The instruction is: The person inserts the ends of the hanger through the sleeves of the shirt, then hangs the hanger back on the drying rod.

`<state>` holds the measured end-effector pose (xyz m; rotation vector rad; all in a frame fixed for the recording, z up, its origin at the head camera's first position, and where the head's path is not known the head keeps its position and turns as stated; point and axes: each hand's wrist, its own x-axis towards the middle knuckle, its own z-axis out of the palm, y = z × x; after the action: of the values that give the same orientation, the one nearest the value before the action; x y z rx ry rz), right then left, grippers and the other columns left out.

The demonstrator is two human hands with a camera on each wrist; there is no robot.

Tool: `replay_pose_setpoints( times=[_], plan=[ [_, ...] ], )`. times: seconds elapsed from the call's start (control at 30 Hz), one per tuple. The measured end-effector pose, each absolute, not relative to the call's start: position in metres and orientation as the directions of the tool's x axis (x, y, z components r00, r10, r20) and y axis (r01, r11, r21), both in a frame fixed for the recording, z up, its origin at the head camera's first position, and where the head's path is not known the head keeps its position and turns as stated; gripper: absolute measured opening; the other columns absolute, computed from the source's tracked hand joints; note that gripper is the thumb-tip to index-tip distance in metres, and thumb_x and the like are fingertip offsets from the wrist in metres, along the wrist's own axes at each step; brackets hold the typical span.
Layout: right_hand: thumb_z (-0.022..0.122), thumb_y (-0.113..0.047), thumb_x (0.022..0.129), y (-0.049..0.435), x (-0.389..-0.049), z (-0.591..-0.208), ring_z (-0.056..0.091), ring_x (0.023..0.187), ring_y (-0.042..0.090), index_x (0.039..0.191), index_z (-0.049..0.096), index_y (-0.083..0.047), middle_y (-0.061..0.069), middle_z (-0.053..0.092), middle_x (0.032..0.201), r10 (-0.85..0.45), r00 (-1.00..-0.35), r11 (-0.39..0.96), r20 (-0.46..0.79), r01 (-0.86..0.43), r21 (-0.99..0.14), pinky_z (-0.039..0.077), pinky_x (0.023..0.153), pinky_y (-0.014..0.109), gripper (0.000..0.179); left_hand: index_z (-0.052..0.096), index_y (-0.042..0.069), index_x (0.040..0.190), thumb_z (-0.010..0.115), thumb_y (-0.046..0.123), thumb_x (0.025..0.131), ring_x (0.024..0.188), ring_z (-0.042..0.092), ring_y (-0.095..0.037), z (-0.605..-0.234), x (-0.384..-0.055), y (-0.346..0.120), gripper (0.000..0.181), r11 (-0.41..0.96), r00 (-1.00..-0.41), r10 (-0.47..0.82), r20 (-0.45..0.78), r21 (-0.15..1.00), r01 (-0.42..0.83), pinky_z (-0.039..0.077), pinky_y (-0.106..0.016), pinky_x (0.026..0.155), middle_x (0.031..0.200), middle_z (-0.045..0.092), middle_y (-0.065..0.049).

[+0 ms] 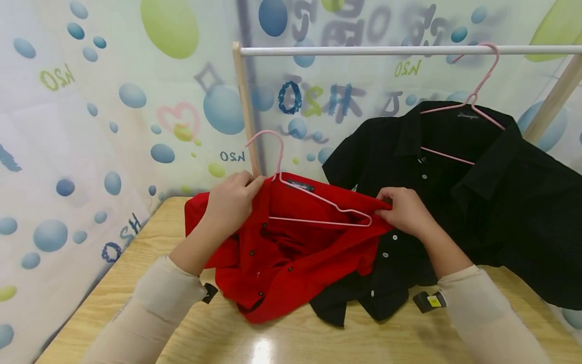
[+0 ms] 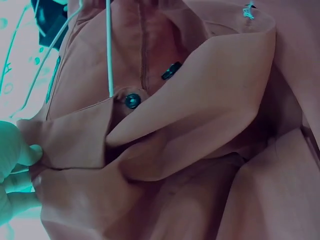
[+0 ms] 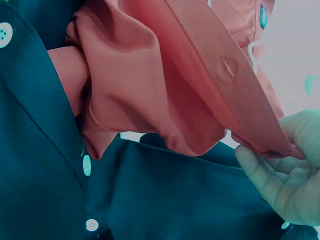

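Note:
A red shirt (image 1: 313,273) with dark buttons hangs partly on a pink hanger (image 1: 318,221), its lower part over the table. My left hand (image 1: 234,199) pinches the shirt's collar beside the hanger's hook. In the left wrist view, the left thumb and fingers (image 2: 15,165) hold the collar's edge. My right hand (image 1: 404,210) pinches the other side of the shirt's opening, just past the hanger's right end. In the right wrist view, the right hand (image 3: 290,170) grips the buttonhole edge. The hanger's left arm lies hidden inside the red cloth.
A black shirt (image 1: 436,202) with white buttons hangs on another pink hanger (image 1: 486,76) at right, behind the red one. That hanger hooks over a white rail (image 1: 345,51) on wooden posts (image 1: 247,111). Below lies a wooden table (image 1: 218,333); a patterned curtain (image 1: 109,91) stands behind.

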<state>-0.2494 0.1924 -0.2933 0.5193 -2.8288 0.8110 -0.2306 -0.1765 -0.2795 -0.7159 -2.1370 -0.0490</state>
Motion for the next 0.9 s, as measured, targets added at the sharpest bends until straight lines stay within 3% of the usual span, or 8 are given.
replay_pose_setpoints(
  times=[0.27, 0.5, 0.7, 0.9],
  plan=[
    [0.070, 0.006, 0.078, 0.186, -0.240, -0.299, 0.058, 0.069, 0.022, 0.094, 0.067, -0.001, 0.012, 0.063, 0.087, -0.364, -0.882, 0.849, 0.299, -0.446, -0.284, 0.052, 0.060, 0.037, 0.017, 0.066, 0.001, 0.108, 0.068, 0.000, 0.087, 0.068, 0.057, -0.032, -0.281, -0.228, -0.168, 0.021, 0.839, -0.457, 0.506, 0.731, -0.296, 0.456, 0.050, -0.041, 0.045, 0.085, 0.059, -0.018],
    [0.068, 0.012, 0.073, 0.180, -0.238, -0.304, 0.053, 0.067, 0.021, 0.088, 0.062, -0.002, 0.008, 0.059, 0.079, -0.429, -0.842, 0.849, 0.327, -0.500, -0.173, 0.049, 0.060, 0.037, 0.022, 0.067, 0.001, 0.109, 0.066, -0.001, 0.086, 0.071, 0.058, -0.033, -0.280, -0.227, -0.166, 0.023, 0.855, -0.465, 0.477, 0.746, -0.272, 0.441, 0.051, -0.044, 0.046, 0.087, 0.060, -0.019],
    [0.070, 0.012, 0.072, 0.180, -0.236, -0.303, 0.056, 0.069, 0.021, 0.092, 0.063, -0.001, 0.009, 0.061, 0.082, -0.431, -0.848, 0.841, 0.308, -0.501, -0.206, 0.051, 0.061, 0.037, 0.025, 0.066, -0.003, 0.110, 0.067, 0.001, 0.088, 0.066, 0.056, -0.033, -0.281, -0.226, -0.166, 0.022, 0.850, -0.450, 0.498, 0.742, -0.313, 0.424, 0.051, -0.042, 0.045, 0.083, 0.058, -0.020],
    [0.069, 0.008, 0.076, 0.181, -0.232, -0.298, 0.057, 0.069, 0.022, 0.102, 0.064, 0.001, 0.015, 0.064, 0.090, -0.346, -0.901, 0.824, 0.261, -0.425, -0.373, 0.051, 0.059, 0.036, 0.027, 0.066, -0.005, 0.110, 0.068, 0.001, 0.088, 0.064, 0.055, -0.032, -0.285, -0.225, -0.166, 0.023, 0.849, -0.463, 0.509, 0.726, -0.333, 0.410, 0.051, -0.041, 0.045, 0.082, 0.058, -0.020]
  ],
)
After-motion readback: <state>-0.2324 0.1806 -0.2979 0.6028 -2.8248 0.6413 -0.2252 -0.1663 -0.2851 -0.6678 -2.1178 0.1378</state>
